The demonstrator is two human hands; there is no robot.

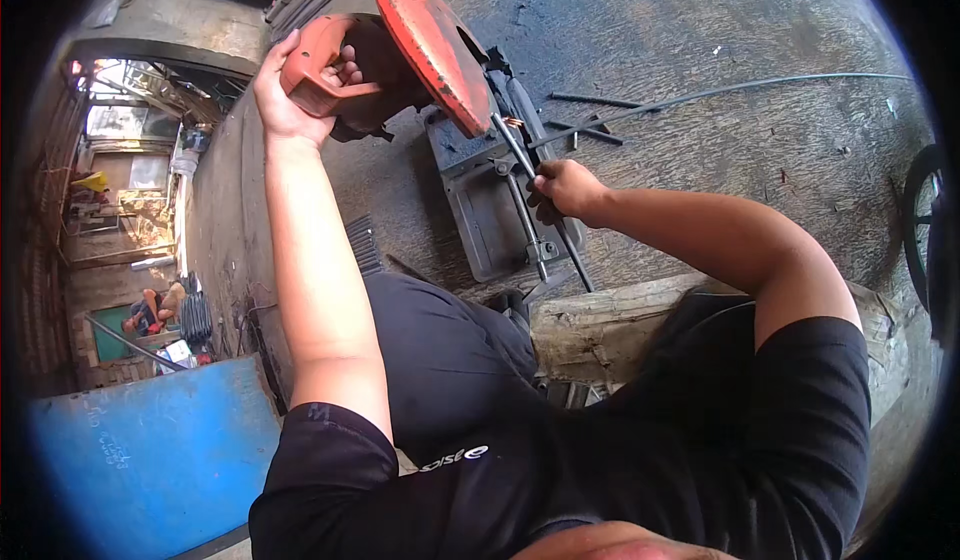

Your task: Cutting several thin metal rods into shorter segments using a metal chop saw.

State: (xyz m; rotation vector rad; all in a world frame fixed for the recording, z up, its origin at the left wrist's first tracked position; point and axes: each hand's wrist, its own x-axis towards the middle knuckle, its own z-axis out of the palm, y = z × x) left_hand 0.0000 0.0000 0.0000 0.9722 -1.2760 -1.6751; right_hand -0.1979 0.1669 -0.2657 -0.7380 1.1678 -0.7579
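A cut-off saw with a worn red blade guard [428,45] stands on the floor before me, its head raised. My left hand [290,95] is closed round the saw's red handle [322,60], fingertips showing through the opening. Below the guard lies the grey metal base [470,215] with its clamp screw [519,200]. My right hand [572,190] grips a thin metal bar [514,148], which slants across the base from beside the guard toward my knees. Small orange spots show by the guard's lower edge; I cannot tell if they are sparks.
Short cut bars [590,132] and a long thin rod [760,84] lie on the stained floor to the right. A wooden block [610,325] is between my legs. Left are a blue panel [160,450] and a person [150,312] low down. A wheel [922,210] stands far right.
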